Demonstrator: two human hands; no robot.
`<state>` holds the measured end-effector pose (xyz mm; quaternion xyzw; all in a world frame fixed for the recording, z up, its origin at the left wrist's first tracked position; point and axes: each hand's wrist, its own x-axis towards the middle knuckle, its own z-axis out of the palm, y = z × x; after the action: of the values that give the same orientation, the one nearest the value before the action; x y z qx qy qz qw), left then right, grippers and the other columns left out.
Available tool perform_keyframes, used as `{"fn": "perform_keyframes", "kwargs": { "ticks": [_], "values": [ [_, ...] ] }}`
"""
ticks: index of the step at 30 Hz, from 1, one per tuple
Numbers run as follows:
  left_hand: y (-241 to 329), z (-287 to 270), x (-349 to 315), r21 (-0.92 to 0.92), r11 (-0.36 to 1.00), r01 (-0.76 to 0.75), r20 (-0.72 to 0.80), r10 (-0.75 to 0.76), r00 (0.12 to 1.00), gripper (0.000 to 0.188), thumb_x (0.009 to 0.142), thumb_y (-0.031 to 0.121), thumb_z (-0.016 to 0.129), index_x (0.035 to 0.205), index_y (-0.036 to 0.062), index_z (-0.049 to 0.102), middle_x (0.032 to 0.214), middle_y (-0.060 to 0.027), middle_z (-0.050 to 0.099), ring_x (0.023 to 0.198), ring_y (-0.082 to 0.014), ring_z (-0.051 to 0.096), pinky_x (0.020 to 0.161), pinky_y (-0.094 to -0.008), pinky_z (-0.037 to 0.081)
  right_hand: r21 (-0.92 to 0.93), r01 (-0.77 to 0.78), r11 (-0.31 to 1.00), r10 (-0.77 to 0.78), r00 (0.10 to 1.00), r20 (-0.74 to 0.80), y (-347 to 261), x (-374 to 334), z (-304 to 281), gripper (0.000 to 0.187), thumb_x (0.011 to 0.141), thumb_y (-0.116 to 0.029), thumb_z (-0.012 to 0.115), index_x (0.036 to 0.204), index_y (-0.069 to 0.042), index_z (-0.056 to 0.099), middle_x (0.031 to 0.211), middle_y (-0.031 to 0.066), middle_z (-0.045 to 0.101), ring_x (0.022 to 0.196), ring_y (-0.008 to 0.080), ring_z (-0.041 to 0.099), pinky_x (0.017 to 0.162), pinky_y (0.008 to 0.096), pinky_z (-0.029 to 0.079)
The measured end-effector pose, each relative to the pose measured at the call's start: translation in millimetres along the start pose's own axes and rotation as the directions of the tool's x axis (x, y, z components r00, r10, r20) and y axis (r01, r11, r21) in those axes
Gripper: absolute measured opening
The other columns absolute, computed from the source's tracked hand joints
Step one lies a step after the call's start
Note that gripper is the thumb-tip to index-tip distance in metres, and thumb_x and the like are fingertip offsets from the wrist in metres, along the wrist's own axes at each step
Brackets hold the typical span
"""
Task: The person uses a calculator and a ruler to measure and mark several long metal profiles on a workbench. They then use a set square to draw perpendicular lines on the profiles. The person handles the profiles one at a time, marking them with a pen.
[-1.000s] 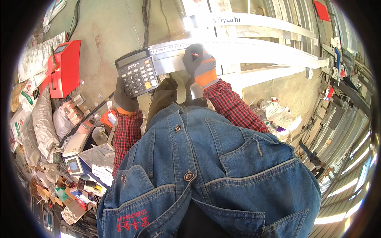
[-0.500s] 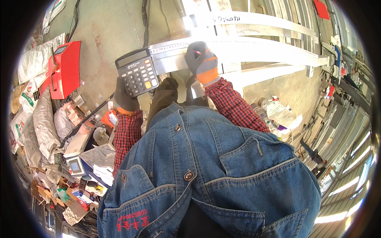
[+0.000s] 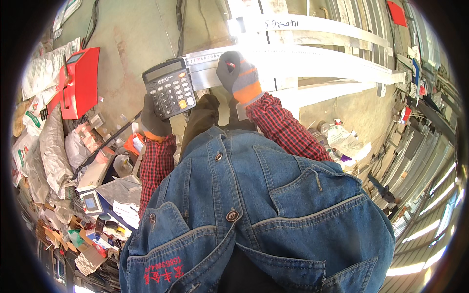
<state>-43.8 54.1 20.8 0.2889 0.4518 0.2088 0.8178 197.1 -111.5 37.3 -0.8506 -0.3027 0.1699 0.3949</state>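
A black desktop calculator (image 3: 169, 90) with grey, orange and yellow keys is gripped along its left edge by my left hand (image 3: 154, 119), in a dark-palmed glove with an orange cuff. My right hand (image 3: 238, 77), gloved in grey and orange, is closed over the near edge of a bright metal profile (image 3: 205, 78). A small red bit shows among its fingers; what it belongs to is hidden. Beside that hand, a measuring scale (image 3: 201, 59) with printed marks runs along the profile. Glare washes out the metal right of the hand.
More long metal profiles (image 3: 332, 30) extend to the right. At left stands a red machine (image 3: 84, 85) with a small screen. Plastic-wrapped bundles (image 3: 54, 151), papers and clutter fill the lower left. Black cables (image 3: 180, 29) cross the floor ahead. A person (image 3: 386, 194) is far right.
My right hand has shifted a little left along the metal profile, toward the calculator, still closed. My left hand and the calculator have barely moved.
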Motion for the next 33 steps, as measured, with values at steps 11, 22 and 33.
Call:
{"fn": "perform_keyframes", "kwargs": {
  "ticks": [11, 22, 33],
  "values": [
    [0, -2, -1, 0.260, 0.958, -0.117, 0.062, 0.104, 0.993, 0.051, 0.124, 0.034, 0.035, 0.145, -0.0053, 0.059, 0.132, -0.0131, 0.076, 0.110, -0.0178, 0.079, 0.088, -0.0322, 0.070, 0.005, -0.018, 1.000, 0.018, 0.999, 0.029, 8, 1, 4, 0.019, 0.097, -0.013, 0.074, 0.114, -0.006, 0.072, 0.099, 0.0204, 0.077, 0.096, 0.0423, 0.075, 0.085, 0.0504, 0.060],
    [3, 4, 0, 0.103, 0.995, 0.002, -0.004, -0.002, 1.000, 0.052, 0.123, 0.036, 0.036, 0.145, -0.0040, 0.060, 0.133, -0.0130, 0.076, 0.112, -0.0188, 0.079, 0.089, -0.0337, 0.070, -0.015, -0.055, 0.998, 0.056, 0.996, 0.076, 18, 0, 4, 0.024, 0.094, -0.016, 0.076, 0.114, -0.004, 0.072, 0.098, 0.0218, 0.077, 0.095, 0.0429, 0.075, 0.084, 0.0508, 0.060],
    [1, 2, -2, 0.129, 0.988, -0.090, 0.059, 0.083, 0.995, 0.035, 0.121, 0.012, 0.044, 0.146, -0.0087, 0.056, 0.129, -0.0148, 0.077, 0.108, -0.0181, 0.078, 0.088, -0.0310, 0.068, -0.042, -0.042, 0.998, 0.044, 0.998, 0.048, 17, 3, 2, 0.017, 0.095, -0.013, 0.074, 0.110, -0.005, 0.073, 0.101, 0.0225, 0.078, 0.096, 0.0418, 0.077, 0.084, 0.0486, 0.061]
  ]
}}
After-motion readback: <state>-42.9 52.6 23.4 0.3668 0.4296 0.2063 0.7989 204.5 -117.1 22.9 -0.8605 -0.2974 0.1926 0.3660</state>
